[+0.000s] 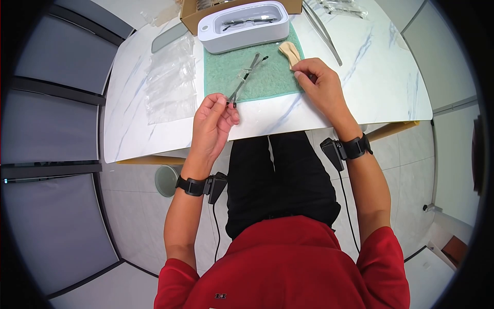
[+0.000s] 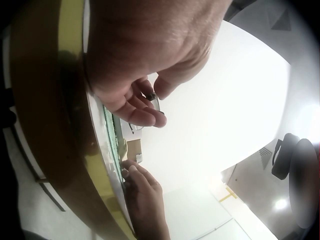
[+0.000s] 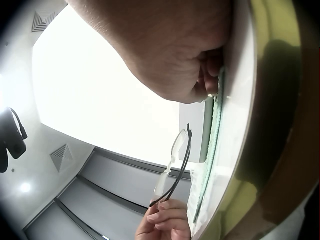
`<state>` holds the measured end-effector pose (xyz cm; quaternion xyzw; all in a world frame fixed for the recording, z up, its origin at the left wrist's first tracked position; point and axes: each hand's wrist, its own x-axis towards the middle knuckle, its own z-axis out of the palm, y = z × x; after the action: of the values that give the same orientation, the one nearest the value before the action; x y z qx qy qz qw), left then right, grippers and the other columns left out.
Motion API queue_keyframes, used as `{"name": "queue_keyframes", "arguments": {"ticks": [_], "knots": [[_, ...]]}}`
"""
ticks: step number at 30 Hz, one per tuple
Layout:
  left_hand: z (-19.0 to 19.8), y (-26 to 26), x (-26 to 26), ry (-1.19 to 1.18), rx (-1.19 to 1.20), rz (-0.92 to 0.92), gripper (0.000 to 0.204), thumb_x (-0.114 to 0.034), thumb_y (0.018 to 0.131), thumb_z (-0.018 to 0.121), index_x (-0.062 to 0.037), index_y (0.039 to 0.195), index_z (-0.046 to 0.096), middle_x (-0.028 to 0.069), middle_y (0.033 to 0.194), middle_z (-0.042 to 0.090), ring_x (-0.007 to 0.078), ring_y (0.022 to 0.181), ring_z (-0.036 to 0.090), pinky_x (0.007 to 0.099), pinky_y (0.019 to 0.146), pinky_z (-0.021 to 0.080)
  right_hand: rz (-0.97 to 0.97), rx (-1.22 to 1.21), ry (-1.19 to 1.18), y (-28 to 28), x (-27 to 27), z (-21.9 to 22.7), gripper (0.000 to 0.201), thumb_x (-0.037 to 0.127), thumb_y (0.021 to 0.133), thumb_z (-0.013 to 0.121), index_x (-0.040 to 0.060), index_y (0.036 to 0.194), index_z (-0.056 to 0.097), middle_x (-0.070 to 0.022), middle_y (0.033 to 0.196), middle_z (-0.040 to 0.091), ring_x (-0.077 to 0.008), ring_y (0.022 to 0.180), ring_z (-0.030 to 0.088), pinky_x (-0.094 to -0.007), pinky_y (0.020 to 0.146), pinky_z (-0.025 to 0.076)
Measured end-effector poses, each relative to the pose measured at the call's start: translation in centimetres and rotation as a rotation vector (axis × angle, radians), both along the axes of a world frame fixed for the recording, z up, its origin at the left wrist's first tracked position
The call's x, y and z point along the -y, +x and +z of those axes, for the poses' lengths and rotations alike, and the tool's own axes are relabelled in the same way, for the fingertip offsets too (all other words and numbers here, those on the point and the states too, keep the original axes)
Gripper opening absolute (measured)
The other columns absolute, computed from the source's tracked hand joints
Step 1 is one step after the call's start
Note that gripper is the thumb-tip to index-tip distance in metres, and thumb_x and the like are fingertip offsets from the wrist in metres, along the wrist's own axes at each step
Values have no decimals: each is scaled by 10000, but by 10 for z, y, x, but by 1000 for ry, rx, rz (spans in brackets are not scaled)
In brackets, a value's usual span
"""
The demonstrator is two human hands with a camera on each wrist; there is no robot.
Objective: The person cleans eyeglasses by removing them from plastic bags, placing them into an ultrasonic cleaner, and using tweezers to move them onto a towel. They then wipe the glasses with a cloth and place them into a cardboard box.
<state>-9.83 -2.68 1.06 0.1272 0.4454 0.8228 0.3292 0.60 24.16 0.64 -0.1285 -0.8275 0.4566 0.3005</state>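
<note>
My left hand (image 1: 212, 123) pinches one end of a pair of eyeglasses (image 1: 246, 77) between thumb and fingers. In the right wrist view the eyeglasses (image 3: 181, 167) show clear lenses and thin dark temples, slanting up from the fingertips. They are held over the near part of a green towel (image 1: 221, 77). My right hand (image 1: 323, 87) pinches the lower end of a crumpled beige cloth (image 1: 289, 50) at the towel's right edge. Behind the towel's middle stands a white ultrasonic cleaner (image 1: 216, 44), with another pair of dark-framed glasses (image 1: 249, 21) in its basin.
Clear plastic bags (image 1: 172, 85) lie left of the towel, below a grey-white lid (image 1: 169, 38). A cardboard box (image 1: 189, 14) stands behind the cleaner. To the right lie a long metal strip (image 1: 324, 33) and small wrapped packets (image 1: 346, 8). A bin (image 1: 166, 181) is on the floor.
</note>
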Motion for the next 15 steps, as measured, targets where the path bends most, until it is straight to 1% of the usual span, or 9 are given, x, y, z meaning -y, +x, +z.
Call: {"name": "queue_keyframes", "arguments": {"ticks": [1,15], "knots": [[0,0,0,10,3,-1,118,-159,1073,581,-42,1092,575,72,942,661,185,784,641,319,732,536,0,2,1,0,0,0,139,86,893,708,37,1015,756,-86,1001,735,-185,731,652,-297,683,521],[0,2,1,36,6,4,134,-173,1075,584,-41,1093,573,79,950,647,192,798,621,328,750,522,-2,-6,13,0,0,0,136,95,897,705,34,1007,755,-88,997,736,-193,718,643,-302,679,518]]}}
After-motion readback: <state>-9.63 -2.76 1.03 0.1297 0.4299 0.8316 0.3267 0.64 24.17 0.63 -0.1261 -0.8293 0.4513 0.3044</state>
